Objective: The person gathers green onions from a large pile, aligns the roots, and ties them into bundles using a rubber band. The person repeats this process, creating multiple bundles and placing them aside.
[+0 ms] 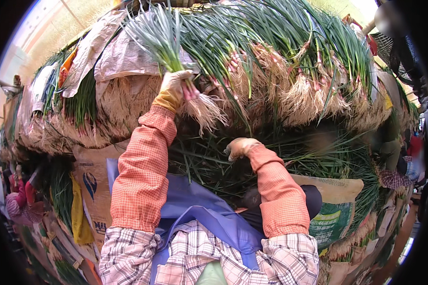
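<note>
Green, the onion bunch (173, 59) is held in our left hand (174, 85), leaves (160, 42) above the grip, bulbs (190, 90) and roots (206, 112) below; whether our right hand (243, 147), near loose greens (199, 164), holds anything, we cannot tell.

- Left forearm (140, 175): enters from below, runs up and slightly inward, reaching farther out than the right.
- Left hand (173, 84): raised, pale-gloved, fingers wrapped in a closed grip; yellow at the wrist (166, 101).
- Right forearm (281, 192): slants up and inward toward midline.
- Right hand (241, 147): lower, fingers bent, pointing left; grip unclear.
- Hands well apart.
</note>
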Available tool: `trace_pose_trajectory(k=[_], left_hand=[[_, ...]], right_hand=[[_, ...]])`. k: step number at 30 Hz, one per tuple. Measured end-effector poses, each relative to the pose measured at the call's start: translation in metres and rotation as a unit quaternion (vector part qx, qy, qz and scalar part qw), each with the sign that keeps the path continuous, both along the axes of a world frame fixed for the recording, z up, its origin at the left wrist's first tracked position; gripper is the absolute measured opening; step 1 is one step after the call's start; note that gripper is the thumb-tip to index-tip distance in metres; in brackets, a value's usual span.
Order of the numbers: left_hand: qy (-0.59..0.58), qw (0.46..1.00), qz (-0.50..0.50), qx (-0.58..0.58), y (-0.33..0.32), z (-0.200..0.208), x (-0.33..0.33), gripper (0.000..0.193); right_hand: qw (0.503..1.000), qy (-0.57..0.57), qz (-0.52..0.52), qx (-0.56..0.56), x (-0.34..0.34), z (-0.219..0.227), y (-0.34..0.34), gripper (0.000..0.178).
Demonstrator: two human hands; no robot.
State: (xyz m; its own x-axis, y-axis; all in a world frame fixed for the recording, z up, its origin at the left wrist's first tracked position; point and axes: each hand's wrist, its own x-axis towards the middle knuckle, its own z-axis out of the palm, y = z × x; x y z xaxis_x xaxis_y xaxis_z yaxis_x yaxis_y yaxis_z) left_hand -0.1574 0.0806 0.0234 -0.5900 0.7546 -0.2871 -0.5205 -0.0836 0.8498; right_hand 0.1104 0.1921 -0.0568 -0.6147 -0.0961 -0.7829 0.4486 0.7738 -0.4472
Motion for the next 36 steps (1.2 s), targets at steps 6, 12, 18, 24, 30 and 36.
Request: trace_pose_trajectory(k=[6,12,18,24,30,36], left_hand=[[-0.039,0.966,0.237,0.101,-0.019,0.010,-0.031,0.015],[-0.006,0.998,0.059,0.034,-0.045,0.030,-0.015,0.019],[-0.012,0.999,-0.008,0.043,-0.032,0.008,0.046,0.033],[0.042,0.996,0.005,0.085,-0.076,0.048,0.025,0.027],[0.068,0.939,-0.041,0.334,-0.128,0.120,-0.015,0.032],[0.200,0.964,0.121,0.127,-0.116,0.122,-0.038,0.028]], right_hand=[[0.706,0.482,-0.502,-0.132,-0.035,0.081,0.029,0.018],[0.783,0.456,-0.352,0.234,-0.066,0.026,0.034,0.033],[0.754,0.604,-0.170,0.192,-0.089,0.051,-0.062,0.022],[0.781,0.397,-0.350,-0.330,-0.061,0.096,-0.023,0.021],[0.792,0.377,-0.411,0.250,-0.098,0.050,0.039,0.041],[0.793,0.412,-0.449,-0.007,-0.120,0.050,0.019,0.045]])
